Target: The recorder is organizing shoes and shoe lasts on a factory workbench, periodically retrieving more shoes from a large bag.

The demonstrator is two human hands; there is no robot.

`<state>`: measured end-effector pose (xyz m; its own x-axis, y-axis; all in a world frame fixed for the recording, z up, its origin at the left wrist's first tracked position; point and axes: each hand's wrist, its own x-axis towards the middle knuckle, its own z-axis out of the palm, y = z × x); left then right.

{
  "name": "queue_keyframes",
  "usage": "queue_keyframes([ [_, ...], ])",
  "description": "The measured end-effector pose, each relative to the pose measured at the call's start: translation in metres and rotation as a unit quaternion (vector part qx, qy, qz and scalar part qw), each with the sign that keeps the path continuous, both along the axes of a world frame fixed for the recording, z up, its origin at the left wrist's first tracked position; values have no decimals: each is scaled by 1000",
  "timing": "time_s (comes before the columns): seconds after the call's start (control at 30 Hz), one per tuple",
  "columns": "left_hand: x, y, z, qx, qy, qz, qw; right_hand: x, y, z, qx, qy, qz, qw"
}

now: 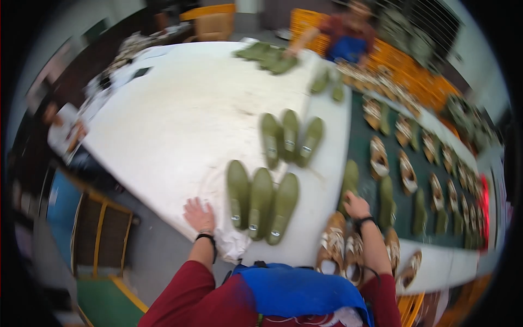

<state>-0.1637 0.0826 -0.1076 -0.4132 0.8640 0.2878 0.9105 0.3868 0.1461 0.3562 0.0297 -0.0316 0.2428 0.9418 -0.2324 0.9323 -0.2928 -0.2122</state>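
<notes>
My left hand rests with fingers spread on the near edge of the white table, beside a crumpled white plastic sheet. Just right of it, three olive-green shoe insoles lie side by side, each with a small pale label near its heel. Another three insoles are behind them. My right hand is closed on the lower end of a green insole at the edge of the dark green belt. Below that hand stand brown shoes with pale laces.
Rows of brown shoes and green insoles sit on the dark green belt. Across the table, a co-worker reaches toward more insoles. Someone sits at the left. Orange crates line the back; a chair stands lower left.
</notes>
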Motion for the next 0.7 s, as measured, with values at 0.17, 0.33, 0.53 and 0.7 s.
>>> queue_keyframes([
  [0.17,5,-6,13,28,-38,11,999,7,-3,-2,28,-33,43,998],
  [0.33,0,-7,14,33,-43,32,998,1,1,-1,18,-22,31,999],
  [0.53,5,-7,18,34,-61,20,997,10,2,-4,7,-27,40,999],
  [0.7,9,-7,17,13,-57,20,998,15,-3,-4,9,-30,40,999],
])
